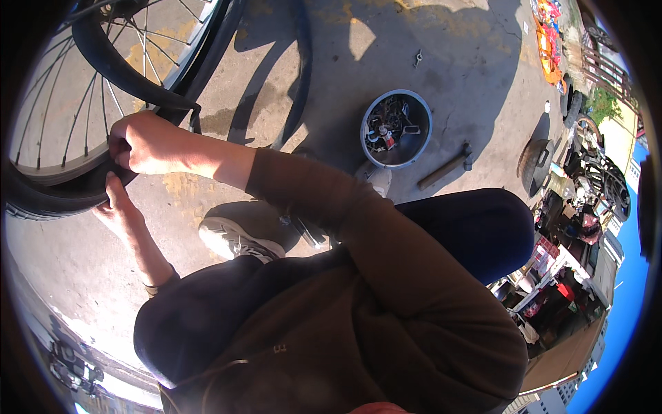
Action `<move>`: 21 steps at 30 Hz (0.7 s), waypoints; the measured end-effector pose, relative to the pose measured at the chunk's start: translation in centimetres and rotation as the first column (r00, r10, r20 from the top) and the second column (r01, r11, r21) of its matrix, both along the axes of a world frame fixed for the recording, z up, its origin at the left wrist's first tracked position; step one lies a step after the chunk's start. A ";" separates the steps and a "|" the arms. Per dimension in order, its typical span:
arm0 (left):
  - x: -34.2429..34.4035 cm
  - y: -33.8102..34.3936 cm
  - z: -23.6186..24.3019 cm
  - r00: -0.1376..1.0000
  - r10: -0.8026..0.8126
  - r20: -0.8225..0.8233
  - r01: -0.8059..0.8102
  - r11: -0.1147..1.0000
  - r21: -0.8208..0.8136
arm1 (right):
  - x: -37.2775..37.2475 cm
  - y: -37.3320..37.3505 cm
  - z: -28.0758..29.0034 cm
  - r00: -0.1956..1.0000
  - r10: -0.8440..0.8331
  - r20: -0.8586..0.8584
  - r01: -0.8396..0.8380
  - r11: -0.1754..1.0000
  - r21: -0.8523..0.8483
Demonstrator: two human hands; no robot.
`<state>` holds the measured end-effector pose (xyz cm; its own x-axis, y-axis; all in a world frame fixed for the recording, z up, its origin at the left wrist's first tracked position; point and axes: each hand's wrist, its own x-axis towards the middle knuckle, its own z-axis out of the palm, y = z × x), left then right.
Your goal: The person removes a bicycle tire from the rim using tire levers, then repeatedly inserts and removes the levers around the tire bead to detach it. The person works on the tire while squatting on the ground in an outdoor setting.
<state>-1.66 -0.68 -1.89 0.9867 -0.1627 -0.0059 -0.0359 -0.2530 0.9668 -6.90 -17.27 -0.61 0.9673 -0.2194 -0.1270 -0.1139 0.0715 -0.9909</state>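
Note:
A spoked bicycle wheel [83,114] fills the upper left, with its black tyre [58,203] standing away from the rim near my hands. A black inner tube [114,58] hangs loose across the spokes and bends down toward the tyre just beyond my right hand. My left hand [118,207] grips the tyre from its near side, thumb up along the edge. Reaching across from the right, my right hand [148,143] is closed at the gap between rim and tyre. Its curled fingertips hide whatever they pinch.
A round metal bucket [428,134] with small metal parts stands right of the middle. Beside it lie a hammer [445,170] and, farther off, a small metal piece [418,58]. My shoe [238,238] is below the wheel. A basin [535,167] and cluttered shelves [558,276] line the right.

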 end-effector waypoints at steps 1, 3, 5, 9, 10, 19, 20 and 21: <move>0.0 0.0 0.1 1.000 -0.005 -0.007 0.005 1.000 0.014 | 0.0 0.1 -0.1 1.000 -0.005 0.019 0.006 1.000 -0.008; -0.1 -0.1 0.5 1.000 -0.010 -0.023 0.011 0.999 0.041 | -0.2 0.3 -0.3 0.998 -0.013 0.057 0.014 1.000 -0.025; -0.1 -0.7 0.3 0.998 0.047 0.035 -0.047 0.999 0.018 | -0.2 0.1 0.1 0.999 -0.029 0.040 0.031 0.998 -0.060; 0.3 -0.1 -0.6 1.000 -0.026 -0.006 0.027 0.998 0.053 | -0.1 0.5 -1.1 0.995 -0.058 0.083 0.071 0.984 -0.162; -0.1 -0.8 0.2 1.000 -0.021 0.001 0.021 0.999 0.028 | -0.2 0.4 -0.8 0.996 -0.048 0.069 0.059 0.983 -0.174; -0.5 -1.5 1.2 0.999 -0.049 0.014 0.047 0.989 0.140 | 0.2 -1.3 0.7 0.994 0.037 0.104 -0.034 0.999 -0.035; -0.3 -1.2 0.9 0.998 -0.059 -0.002 0.059 0.982 0.178 | 0.1 -1.5 0.9 0.995 0.048 0.086 -0.043 0.998 -0.051; -0.3 -1.1 0.8 0.998 -0.055 0.013 0.052 0.985 0.166 | 0.1 -1.5 1.1 0.996 0.058 0.069 -0.053 0.996 -0.067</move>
<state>-1.94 -1.79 -1.05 0.9767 -0.2137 -0.0203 -0.0701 -0.4071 0.9107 -6.75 -18.80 0.46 0.9843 -0.1705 -0.0446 -0.0449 0.0023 -0.9990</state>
